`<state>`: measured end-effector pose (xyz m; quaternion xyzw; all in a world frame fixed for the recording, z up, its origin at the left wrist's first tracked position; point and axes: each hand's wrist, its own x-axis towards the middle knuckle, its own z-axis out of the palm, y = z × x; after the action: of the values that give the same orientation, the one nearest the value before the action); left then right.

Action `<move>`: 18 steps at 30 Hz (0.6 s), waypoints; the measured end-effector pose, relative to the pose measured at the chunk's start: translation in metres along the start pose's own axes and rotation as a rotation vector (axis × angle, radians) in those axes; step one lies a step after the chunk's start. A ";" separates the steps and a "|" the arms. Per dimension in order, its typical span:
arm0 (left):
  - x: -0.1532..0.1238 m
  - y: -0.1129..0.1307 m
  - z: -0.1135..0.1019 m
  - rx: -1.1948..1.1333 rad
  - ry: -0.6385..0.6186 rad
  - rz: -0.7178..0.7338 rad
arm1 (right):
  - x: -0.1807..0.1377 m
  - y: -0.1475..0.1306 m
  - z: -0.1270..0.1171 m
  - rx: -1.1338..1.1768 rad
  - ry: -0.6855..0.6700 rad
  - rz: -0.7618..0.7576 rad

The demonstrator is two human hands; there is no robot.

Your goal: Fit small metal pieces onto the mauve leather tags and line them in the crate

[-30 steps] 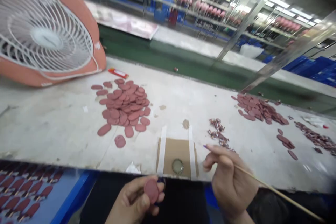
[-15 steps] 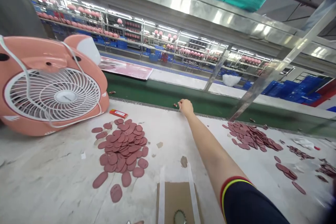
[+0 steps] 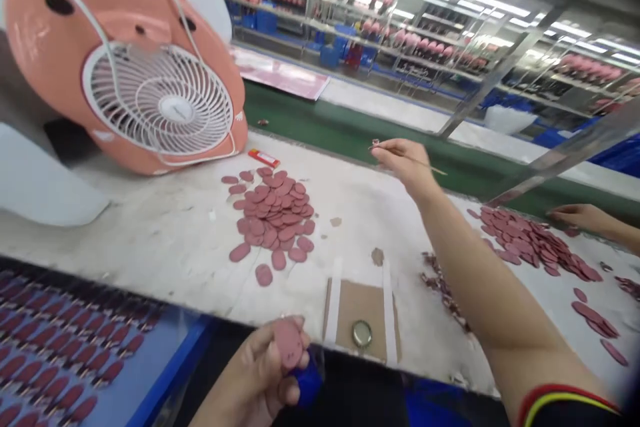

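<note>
Between the thumb and fingers of my left hand (image 3: pixel 265 370) is a reddish-brown oval disc (image 3: pixel 289 345), held over the near table edge. My right hand (image 3: pixel 407 163) reaches out over the green belt (image 3: pixel 345 133), pinching a tiny shiny piece (image 3: pixel 375 144) at the fingertips. A thin stick (image 3: pixel 434 169) also runs through that hand; its kind is unclear. Between the arms spreads a pile of oval discs (image 3: pixel 280 210) on the white table (image 3: pixel 350 187). Small dark metallic pieces (image 3: pixel 445 290) lie beside my right forearm. A bottle cap (image 3: pixel 361 333) rests on a taped cardboard piece (image 3: pixel 345 307).
A pink animal-shaped fan (image 3: pixel 165 100) stands at left. Below it, a blue tray (image 3: pixel 165 347) holds rows of discs with metal parts. At right, another person's hand (image 3: pixel 583 217) is near a second disc pile (image 3: pixel 540 240). A metal post (image 3: pixel 500 80) rises beyond the belt.
My view has tilted down and left, bringing the tray and my left hand with the disc into sight. My right hand has lifted from the belt edge with the tiny piece.
</note>
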<state>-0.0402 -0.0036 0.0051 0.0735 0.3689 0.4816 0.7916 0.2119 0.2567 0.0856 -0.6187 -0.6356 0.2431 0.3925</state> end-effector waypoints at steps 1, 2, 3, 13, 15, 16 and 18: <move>-0.002 -0.001 0.003 -0.013 -0.021 -0.030 | -0.026 -0.009 -0.001 0.065 -0.028 -0.041; -0.004 -0.002 0.004 -0.015 -0.047 -0.061 | -0.055 -0.019 -0.003 0.123 -0.053 -0.075; -0.006 -0.003 0.005 -0.013 -0.079 -0.090 | -0.085 -0.028 -0.004 0.167 -0.088 -0.099; -0.028 -0.013 0.015 0.102 -0.211 -0.174 | -0.241 -0.056 -0.004 0.464 -0.503 -0.273; -0.032 -0.014 0.016 0.126 -0.231 -0.167 | -0.246 -0.054 -0.004 0.448 -0.503 -0.282; -0.033 -0.014 0.015 0.131 -0.236 -0.165 | -0.248 -0.054 -0.004 0.443 -0.507 -0.287; -0.035 -0.015 0.014 0.132 -0.234 -0.170 | -0.252 -0.055 -0.004 0.432 -0.520 -0.307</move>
<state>-0.0298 -0.0366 0.0259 0.1493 0.3098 0.3757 0.8605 0.1631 0.0037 0.0819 -0.3367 -0.7334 0.4591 0.3715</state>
